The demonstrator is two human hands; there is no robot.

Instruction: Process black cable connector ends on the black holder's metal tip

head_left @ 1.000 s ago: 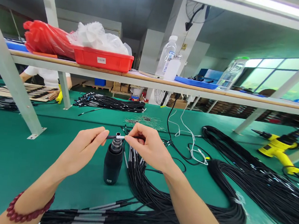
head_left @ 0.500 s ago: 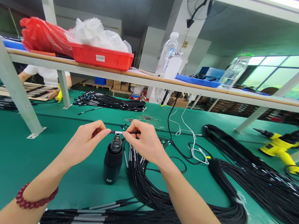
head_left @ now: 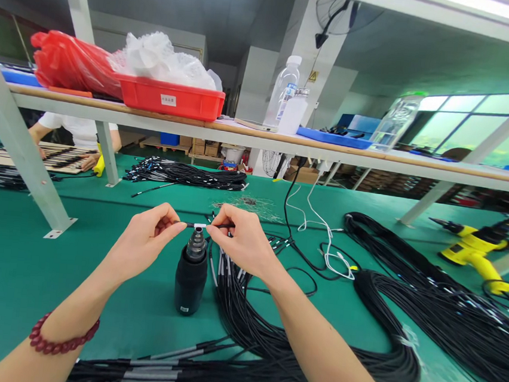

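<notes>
We pinch a thin black cable with a white sleeve [head_left: 199,226] between the closed fingertips of our left hand [head_left: 145,243] and right hand [head_left: 243,241], its long axis lying crosswise, level, just above a black cylindrical fixture with a ribbed metal top [head_left: 190,281], equally near both hands.

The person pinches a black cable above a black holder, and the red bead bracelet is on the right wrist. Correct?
No: the head view shows the red bead bracelet on the left wrist, not the right. The person does pinch the black cable above the black holder.
</notes>
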